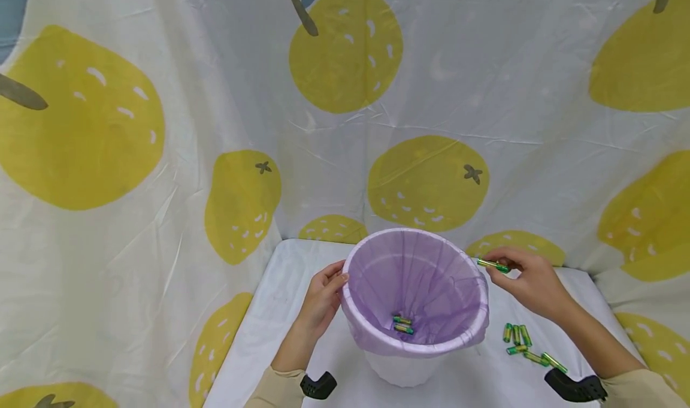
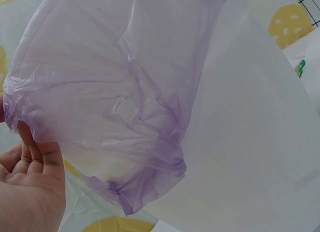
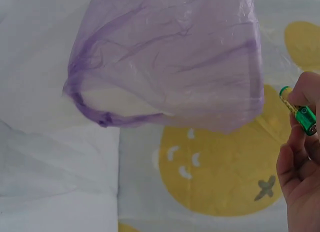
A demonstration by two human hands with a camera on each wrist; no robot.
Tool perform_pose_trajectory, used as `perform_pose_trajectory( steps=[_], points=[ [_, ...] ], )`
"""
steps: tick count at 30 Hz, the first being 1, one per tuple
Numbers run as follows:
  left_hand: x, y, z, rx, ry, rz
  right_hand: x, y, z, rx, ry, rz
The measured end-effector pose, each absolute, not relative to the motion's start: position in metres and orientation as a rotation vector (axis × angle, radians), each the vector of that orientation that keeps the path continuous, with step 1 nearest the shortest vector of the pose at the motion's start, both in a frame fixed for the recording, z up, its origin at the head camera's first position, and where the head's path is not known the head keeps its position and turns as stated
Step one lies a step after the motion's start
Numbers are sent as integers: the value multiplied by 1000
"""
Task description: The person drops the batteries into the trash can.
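A white trash can (image 1: 401, 369) lined with a purple plastic bag (image 1: 426, 270) stands on the white-covered table. My left hand (image 1: 321, 300) grips its rim at the left, thumb over the bag's edge; the left wrist view shows the fingers (image 2: 37, 159) under the folded bag. Just off the right rim, my right hand (image 1: 530, 279) pinches a green and gold battery (image 1: 493, 265), seen closer as a battery (image 3: 298, 111) in the right wrist view. Inside the can, a few batteries (image 1: 402, 329) lie at the bottom.
Several loose batteries (image 1: 525, 339) lie on the table (image 1: 469, 378) right of the can, below my right forearm. A curtain (image 1: 334, 132) printed with yellow fruit hangs behind and at both sides. In the left wrist view, a dark wire grid (image 2: 310, 4) shows at the corner.
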State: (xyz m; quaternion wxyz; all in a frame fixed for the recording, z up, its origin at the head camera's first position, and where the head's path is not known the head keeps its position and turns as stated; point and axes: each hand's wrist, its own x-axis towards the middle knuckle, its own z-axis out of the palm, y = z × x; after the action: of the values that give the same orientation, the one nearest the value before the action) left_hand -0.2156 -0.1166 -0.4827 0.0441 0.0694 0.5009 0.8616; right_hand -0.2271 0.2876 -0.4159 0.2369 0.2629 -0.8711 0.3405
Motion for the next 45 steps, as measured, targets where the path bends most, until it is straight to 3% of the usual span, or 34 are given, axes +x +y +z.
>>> perform_pose_trajectory(
  steps=[29,45],
  points=[
    [-217,-117,-480,222,1548,2623,-263,197,-379,1267,-2227,1016],
    [-216,-116,-484,223,1521,2637,-260,167,-355,1416,-2143,1112]
  ],
)
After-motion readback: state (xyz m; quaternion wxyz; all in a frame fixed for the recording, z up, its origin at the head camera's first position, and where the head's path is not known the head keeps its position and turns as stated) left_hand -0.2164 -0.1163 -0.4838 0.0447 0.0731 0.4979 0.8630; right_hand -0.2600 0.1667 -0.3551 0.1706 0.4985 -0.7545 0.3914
